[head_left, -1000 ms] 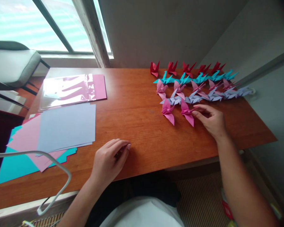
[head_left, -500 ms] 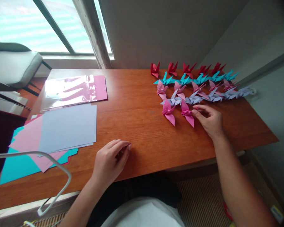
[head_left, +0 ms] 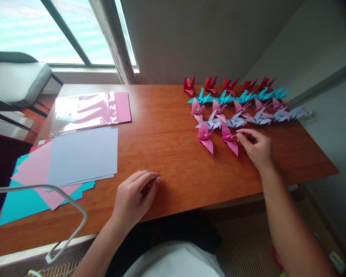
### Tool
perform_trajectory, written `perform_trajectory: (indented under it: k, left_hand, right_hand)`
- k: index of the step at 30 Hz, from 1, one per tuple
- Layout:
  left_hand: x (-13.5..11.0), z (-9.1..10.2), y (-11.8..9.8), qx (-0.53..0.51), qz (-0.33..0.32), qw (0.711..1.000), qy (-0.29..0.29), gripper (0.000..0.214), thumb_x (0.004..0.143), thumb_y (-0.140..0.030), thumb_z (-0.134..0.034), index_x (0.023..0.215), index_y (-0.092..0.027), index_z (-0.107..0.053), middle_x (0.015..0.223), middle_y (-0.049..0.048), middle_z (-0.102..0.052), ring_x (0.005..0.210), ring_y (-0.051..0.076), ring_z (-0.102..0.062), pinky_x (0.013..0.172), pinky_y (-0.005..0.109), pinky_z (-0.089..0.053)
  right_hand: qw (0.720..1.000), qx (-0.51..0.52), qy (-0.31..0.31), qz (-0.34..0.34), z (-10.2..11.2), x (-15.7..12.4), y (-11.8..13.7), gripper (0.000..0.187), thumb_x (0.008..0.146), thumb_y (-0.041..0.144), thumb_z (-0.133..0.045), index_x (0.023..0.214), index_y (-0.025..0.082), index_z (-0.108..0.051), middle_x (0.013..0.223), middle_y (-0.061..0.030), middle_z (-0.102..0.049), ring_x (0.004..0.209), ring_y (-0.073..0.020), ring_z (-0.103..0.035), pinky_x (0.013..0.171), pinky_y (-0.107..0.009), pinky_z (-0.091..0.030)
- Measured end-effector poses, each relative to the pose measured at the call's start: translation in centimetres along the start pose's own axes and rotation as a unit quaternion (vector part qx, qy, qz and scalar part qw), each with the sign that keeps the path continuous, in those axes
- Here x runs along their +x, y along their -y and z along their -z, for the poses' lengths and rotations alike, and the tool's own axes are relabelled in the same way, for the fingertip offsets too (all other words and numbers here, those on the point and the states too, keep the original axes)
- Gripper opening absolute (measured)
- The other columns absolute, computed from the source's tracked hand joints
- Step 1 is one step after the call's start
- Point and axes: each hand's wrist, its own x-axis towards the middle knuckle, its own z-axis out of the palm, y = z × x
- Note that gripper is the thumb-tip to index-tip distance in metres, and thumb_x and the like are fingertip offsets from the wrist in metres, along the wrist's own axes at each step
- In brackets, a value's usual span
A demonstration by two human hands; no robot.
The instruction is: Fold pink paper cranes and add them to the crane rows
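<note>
My right hand (head_left: 256, 148) pinches the right-hand tip of a magenta paper crane (head_left: 229, 138), which rests on the wooden table. To its left stands a second magenta paper crane (head_left: 205, 137). Behind these two run rows of folded cranes: lavender cranes (head_left: 238, 121), light pink cranes (head_left: 219, 110), turquoise cranes (head_left: 225, 97) and red cranes (head_left: 210, 84) at the back. My left hand (head_left: 137, 192) rests on the table near the front edge, fingers curled together; nothing shows in them.
At the left lie lavender sheets (head_left: 85, 154) over pink sheets (head_left: 34, 163) and turquoise sheets (head_left: 20, 207). Behind them is a clear plastic packet (head_left: 83, 111) with magenta paper. A white cable (head_left: 82, 215) arches over the left front. A chair (head_left: 20, 82) stands beyond the table (head_left: 161, 134).
The pinched magenta crane has shifted slightly to the right along with my right hand. My left hand has stayed in place.
</note>
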Motion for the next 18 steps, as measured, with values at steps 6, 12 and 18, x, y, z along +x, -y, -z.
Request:
perform_trajectory:
  k: [6,12,18]
  left_hand:
    - [0.0,-0.1,0.1,0.001,0.001,1.000,0.000,0.012,0.096,-0.023,-0.058,0.090,-0.019,-0.068,0.081,0.0012,-0.070,0.071,0.014,-0.064,0.067,0.024,-0.047]
    - [0.0,-0.1,0.1,0.002,0.001,1.000,-0.004,0.012,0.095,-0.023,-0.058,0.089,-0.019,-0.068,0.080,0.0014,-0.069,0.070,0.014,-0.063,0.066,0.024,-0.047]
    - [0.1,0.0,-0.1,-0.001,0.005,1.000,0.000,0.013,0.095,-0.024,-0.058,0.090,-0.019,-0.069,0.081,0.0018,-0.070,0.070,0.014,-0.063,0.065,0.024,-0.047]
  right_hand:
    - [1.000,0.004,-0.001,0.001,-0.2,-0.2,0.0,0.021,0.084,0.040,-0.074,0.097,0.024,-0.077,0.091,-0.0055,-0.078,0.076,-0.0223,-0.074,0.071,-0.036,-0.061]
    - [1.000,-0.008,0.009,0.010,-0.1,-0.7,0.8,0.018,0.085,0.038,-0.073,0.095,0.023,-0.077,0.091,-0.0050,-0.079,0.078,-0.0224,-0.075,0.073,-0.036,-0.061]
    - [0.999,-0.024,0.014,0.024,1.1,-2.2,0.9,0.014,0.085,0.037,-0.073,0.091,0.025,-0.077,0.092,-0.0042,-0.079,0.082,-0.0227,-0.075,0.076,-0.036,-0.062]
